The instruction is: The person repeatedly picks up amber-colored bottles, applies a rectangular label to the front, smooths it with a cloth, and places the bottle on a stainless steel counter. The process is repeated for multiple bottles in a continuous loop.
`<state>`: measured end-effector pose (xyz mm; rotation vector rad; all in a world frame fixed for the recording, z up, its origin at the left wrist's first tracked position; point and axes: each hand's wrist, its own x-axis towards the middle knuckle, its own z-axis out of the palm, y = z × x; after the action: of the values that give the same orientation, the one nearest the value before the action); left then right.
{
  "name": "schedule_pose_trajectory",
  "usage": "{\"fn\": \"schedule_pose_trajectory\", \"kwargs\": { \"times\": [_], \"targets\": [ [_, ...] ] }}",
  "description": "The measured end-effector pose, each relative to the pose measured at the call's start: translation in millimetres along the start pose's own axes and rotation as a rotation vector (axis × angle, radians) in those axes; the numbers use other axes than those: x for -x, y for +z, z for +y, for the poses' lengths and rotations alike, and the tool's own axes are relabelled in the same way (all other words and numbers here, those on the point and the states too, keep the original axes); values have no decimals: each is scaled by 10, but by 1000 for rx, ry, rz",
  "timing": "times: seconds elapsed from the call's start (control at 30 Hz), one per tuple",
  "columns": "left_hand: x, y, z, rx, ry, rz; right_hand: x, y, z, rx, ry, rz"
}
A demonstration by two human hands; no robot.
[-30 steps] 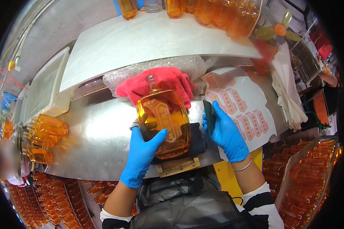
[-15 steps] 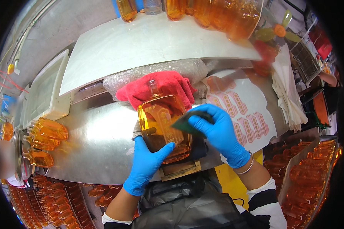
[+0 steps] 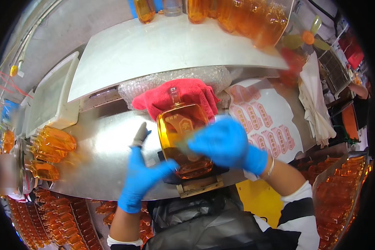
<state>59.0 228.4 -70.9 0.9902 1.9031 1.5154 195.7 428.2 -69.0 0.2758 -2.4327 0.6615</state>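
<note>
A flat glass bottle (image 3: 166, 131) of amber colour with a clear neck leans back, its top against a red cloth (image 3: 148, 98) and its foot by a small wooden block (image 3: 200, 186). A printed label (image 3: 186, 124) lies on its front. My blue-gloved right hand (image 3: 225, 143) is over the label, smeared by motion, with a faint green edge of a thin pad (image 3: 182, 145) at its fingertips. To the left of the bottle, my blue-gloved left hand (image 3: 142, 177) is open, thumb and fingers apart; a grey cover shows on a finger. It holds nothing.
A sheet of red-printed labels (image 3: 275, 125) lies on the metal table to the right. Bubble wrap (image 3: 133, 88) sits behind the cloth, below a white board (image 3: 166, 50) with amber bottles at its far edge. More bottles (image 3: 50, 143) lie at left, near a white bin (image 3: 56, 96).
My left hand has let go of the bottle's left side and moved left and down, opening. My right hand has swept left across the label. The green pad shows much less.
</note>
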Motion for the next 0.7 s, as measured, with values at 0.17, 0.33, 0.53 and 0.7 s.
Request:
{"fn": "schedule_pose_trajectory", "kwargs": {
  "times": [0.17,0.33,0.53,0.7],
  "targets": [
    [-933,-110,316,-603,486,223,531,-208,-456,-252,240,55],
    [-1131,-34,255,-722,440,114,626,-483,-110,-418,932,564],
    [-26,-243,590,417,117,192,215,-1266,539,-731,1072,976],
    [95,-1043,788,-109,97,861,-158,-1968,1574,235,745,799]
  ]
}}
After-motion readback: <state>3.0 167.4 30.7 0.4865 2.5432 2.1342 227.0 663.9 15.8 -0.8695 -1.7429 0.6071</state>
